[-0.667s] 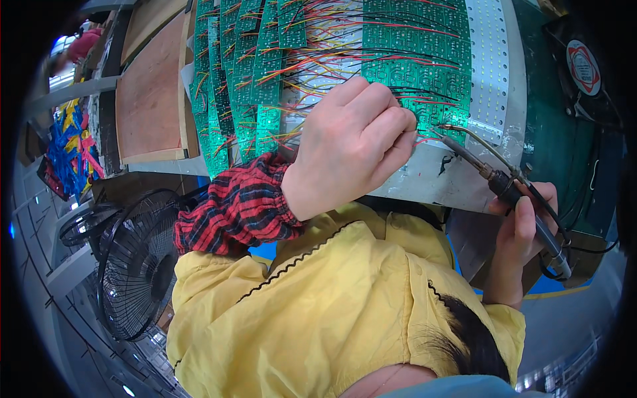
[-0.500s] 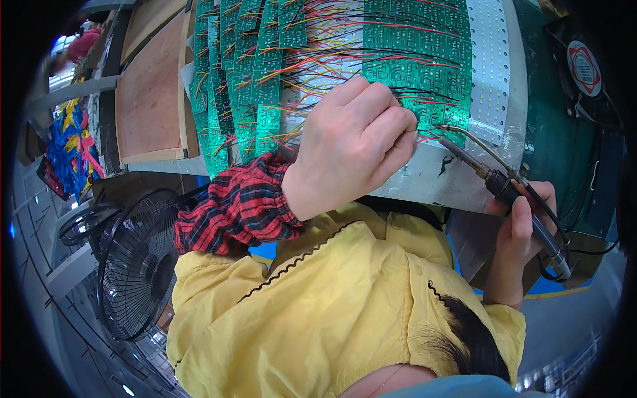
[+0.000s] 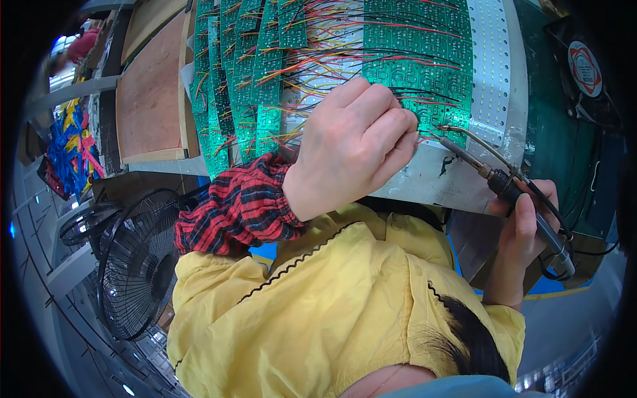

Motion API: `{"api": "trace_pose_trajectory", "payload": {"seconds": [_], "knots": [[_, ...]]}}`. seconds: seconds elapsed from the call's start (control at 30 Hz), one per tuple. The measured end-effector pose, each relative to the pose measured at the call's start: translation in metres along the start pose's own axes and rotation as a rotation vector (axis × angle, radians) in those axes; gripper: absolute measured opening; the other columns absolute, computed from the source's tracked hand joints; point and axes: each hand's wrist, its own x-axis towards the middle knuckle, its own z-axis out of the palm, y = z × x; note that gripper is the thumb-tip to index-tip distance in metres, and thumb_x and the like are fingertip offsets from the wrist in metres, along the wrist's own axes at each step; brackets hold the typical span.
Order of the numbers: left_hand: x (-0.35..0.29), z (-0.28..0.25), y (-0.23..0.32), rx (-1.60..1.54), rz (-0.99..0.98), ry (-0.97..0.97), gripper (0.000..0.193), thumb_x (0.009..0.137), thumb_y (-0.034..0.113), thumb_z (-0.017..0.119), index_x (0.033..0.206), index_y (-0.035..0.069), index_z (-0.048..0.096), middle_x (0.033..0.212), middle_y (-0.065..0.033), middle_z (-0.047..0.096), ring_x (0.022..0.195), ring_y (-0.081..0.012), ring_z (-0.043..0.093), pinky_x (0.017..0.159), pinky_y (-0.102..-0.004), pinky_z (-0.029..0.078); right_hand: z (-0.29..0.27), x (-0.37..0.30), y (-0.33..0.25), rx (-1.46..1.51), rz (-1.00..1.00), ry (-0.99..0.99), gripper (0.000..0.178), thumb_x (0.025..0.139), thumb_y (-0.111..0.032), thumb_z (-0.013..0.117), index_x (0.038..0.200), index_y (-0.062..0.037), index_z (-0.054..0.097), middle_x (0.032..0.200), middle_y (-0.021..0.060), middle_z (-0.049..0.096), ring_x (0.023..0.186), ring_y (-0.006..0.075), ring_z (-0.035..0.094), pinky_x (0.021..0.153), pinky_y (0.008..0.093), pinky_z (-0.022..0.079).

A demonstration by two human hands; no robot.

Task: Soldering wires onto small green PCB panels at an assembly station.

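My left hand, its wrist in a red-and-black checked sleeve cover, is closed in a pinch over the near edge of the green circuit boards. A thin red wire shows at its fingertips; the hand hides the rest. In my right hand is a soldering iron, slanting up and left. A thin curved metal tube is fixed along the iron, its end at the board's near edge beside the iron's tip. Red and black wires lie across the boards.
More green boards with red, yellow and black wires overlap at the left. White perforated strips lie at the right. A black fan unit stands far right, a wooden tray left, and a black fan below it.
The rear of the soldering iron has shifted slightly right and down with my right hand. My left hand keeps its pinch almost in place.
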Motion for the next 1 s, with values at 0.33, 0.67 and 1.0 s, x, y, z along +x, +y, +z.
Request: {"api": "trace_pose_trajectory", "payload": {"seconds": [0.33, 0.67, 1.0], "knots": [[0.000, 0.000, 0.001, 0.001, 0.001, 0.001, 0.015, 0.063, 0.007, 0.069, 0.073, 0.006, 0.058, 0.068, -0.0051, 0.053, 0.060, -0.0209, 0.050, 0.053, -0.0303, 0.040, -0.008, 0.001, 0.010, 0.085, -0.021, 0.099, 0.028, 0.075, -0.019, 0.055, 0.086, 0.0056, 0.050, 0.076, 0.0111, 0.053, 0.055, 0.0187, 0.060, 0.050, 0.0242, 0.050], [0.000, 0.001, 0.002, 0.003, -0.003, 0.003, 0.014, 0.063, 0.006, 0.068, 0.073, 0.006, 0.058, 0.069, -0.0050, 0.053, 0.061, -0.0211, 0.050, 0.054, -0.0307, 0.040, -0.007, 0.000, 0.009, 0.042, -0.029, 0.109, 0.027, 0.075, -0.018, 0.056, 0.087, 0.0054, 0.049, 0.076, 0.0118, 0.054, 0.054, 0.0200, 0.060, 0.048, 0.0255, 0.050], [0.008, -0.017, 0.009, 0.030, -0.084, -0.140, 0.013, 0.069, 0.005, 0.067, 0.078, 0.004, 0.058, 0.073, -0.0068, 0.053, 0.066, -0.0230, 0.050, 0.057, -0.0320, 0.041, -0.009, 0.006, 0.008, 0.090, -0.053, 0.137, 0.029, 0.075, -0.022, 0.055, 0.086, 0.0045, 0.050, 0.074, 0.0103, 0.052, 0.052, 0.0177, 0.056, 0.048, 0.0247, 0.046]]}}
